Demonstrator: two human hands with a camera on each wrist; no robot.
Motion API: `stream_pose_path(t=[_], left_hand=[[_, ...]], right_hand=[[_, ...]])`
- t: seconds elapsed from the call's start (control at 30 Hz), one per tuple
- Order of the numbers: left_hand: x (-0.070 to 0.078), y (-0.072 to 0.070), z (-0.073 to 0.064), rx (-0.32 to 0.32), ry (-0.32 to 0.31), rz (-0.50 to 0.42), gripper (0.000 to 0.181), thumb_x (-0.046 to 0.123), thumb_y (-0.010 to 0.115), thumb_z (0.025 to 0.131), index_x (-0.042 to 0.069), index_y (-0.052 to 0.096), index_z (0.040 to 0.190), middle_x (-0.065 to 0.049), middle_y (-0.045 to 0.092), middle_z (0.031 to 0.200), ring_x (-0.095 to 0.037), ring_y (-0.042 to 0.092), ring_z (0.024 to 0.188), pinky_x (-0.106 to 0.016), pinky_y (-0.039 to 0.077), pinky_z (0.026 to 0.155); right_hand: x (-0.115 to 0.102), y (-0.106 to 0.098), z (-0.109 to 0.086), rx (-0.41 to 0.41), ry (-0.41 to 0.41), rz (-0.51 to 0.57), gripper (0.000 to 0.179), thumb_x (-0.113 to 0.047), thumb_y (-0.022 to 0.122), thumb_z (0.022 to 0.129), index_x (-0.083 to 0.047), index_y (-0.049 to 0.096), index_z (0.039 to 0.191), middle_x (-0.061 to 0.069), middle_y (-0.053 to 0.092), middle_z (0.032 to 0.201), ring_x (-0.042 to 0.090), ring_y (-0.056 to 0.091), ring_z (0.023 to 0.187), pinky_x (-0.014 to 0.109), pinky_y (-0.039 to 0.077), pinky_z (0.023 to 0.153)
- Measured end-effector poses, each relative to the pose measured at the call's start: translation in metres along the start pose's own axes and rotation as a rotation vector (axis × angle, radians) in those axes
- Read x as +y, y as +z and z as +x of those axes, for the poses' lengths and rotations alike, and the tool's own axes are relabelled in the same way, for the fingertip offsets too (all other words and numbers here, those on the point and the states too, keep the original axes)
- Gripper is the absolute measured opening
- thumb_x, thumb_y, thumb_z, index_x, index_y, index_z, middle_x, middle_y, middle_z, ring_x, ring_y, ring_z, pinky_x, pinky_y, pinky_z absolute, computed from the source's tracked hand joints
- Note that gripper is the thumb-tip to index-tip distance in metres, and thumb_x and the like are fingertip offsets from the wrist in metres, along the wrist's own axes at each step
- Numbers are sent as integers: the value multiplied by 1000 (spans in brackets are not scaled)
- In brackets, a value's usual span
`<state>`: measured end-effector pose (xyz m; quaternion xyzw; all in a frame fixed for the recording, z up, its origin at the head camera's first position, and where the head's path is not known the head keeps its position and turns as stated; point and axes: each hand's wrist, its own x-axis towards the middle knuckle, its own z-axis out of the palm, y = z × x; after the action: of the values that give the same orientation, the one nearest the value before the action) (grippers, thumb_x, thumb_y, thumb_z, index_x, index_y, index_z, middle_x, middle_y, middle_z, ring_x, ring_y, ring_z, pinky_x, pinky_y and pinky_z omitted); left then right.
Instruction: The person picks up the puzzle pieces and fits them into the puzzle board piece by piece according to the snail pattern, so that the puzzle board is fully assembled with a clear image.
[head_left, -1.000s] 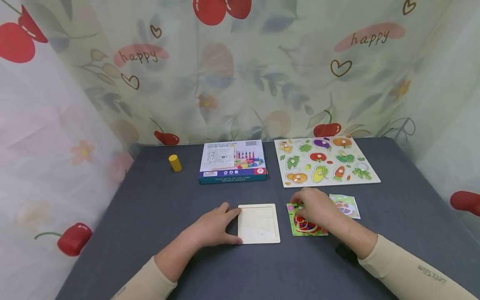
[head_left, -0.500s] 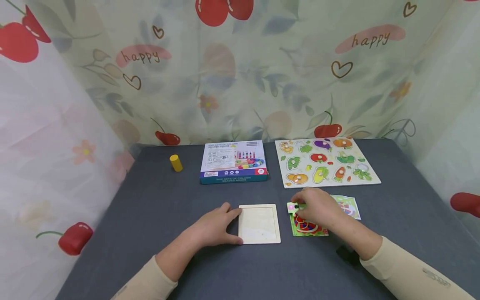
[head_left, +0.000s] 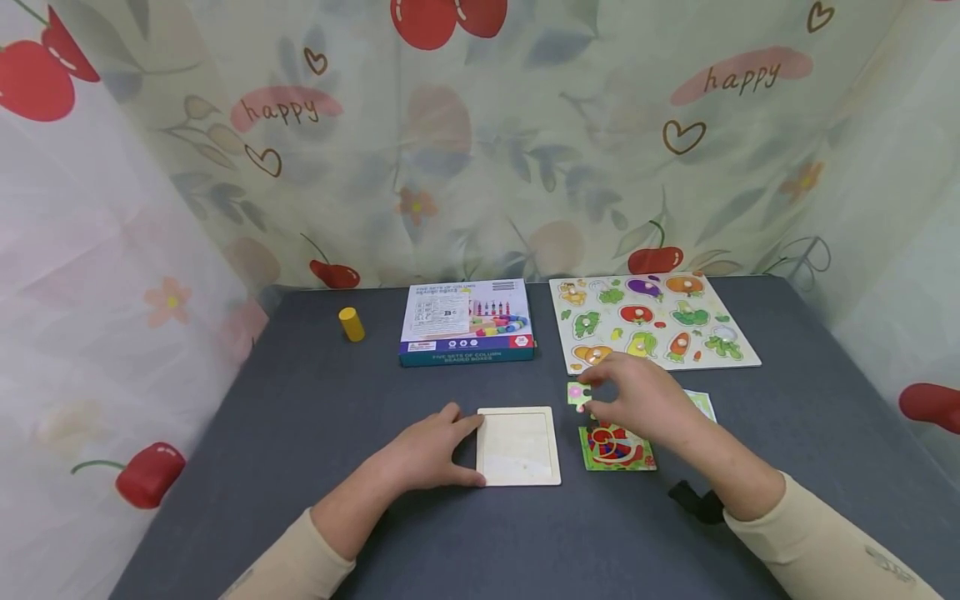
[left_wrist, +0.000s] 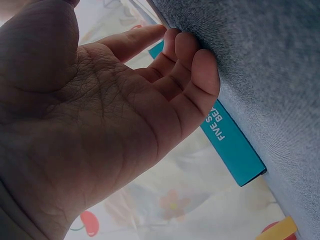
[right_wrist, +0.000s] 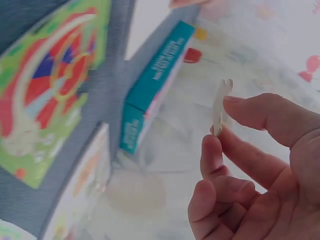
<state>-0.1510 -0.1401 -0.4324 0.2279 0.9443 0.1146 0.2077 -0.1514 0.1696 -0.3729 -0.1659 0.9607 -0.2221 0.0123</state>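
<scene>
A pale wooden puzzle frame [head_left: 518, 446] lies on the dark grey table. My left hand [head_left: 423, 454] rests at its left edge, fingers relaxed against the side. To the right lies a green snail puzzle [head_left: 617, 448] [right_wrist: 45, 95]. Above its far left corner my right hand [head_left: 637, 398] [right_wrist: 240, 165] pinches a small green puzzle piece [head_left: 578, 393] [right_wrist: 220, 106] between thumb and forefinger, lifted off the table. A printed snail picture card [head_left: 703, 404] is mostly hidden behind the right hand.
At the back stand a blue bead-set box [head_left: 466, 322] [left_wrist: 231, 145], a vegetable peg puzzle board [head_left: 649, 322] and a yellow cylinder [head_left: 350, 324]. Cherry-patterned curtains close in three sides. A black strap [head_left: 693, 502] lies by my right wrist.
My right hand has lifted a small green piece off the snail puzzle's far left corner and moved it up and away. The left hand has stayed put.
</scene>
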Motion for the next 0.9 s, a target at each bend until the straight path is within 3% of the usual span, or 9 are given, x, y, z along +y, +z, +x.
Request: stream_pose_path(t=[0.47, 0.9], left_hand=[[-1, -1, 0, -10, -5, -4, 94, 63, 81, 79, 22, 47, 156, -8, 52, 121, -21, 53, 99, -38, 50, 84], [-1, -1, 2, -11, 2, -7, 94, 65, 80, 78, 22, 48, 155, -11, 52, 127, -22, 55, 101, -42, 53, 90]], right_hand=[[-36, -17, 6, 43, -74, 110, 32, -17, 84, 84, -10, 77, 115, 3, 70, 105, 25, 64, 99, 43, 54, 82], [-68, -1, 23, -24, -90, 151, 31, -19, 83, 86, -12, 78, 116, 1, 70, 106, 22, 65, 99, 37, 53, 79]])
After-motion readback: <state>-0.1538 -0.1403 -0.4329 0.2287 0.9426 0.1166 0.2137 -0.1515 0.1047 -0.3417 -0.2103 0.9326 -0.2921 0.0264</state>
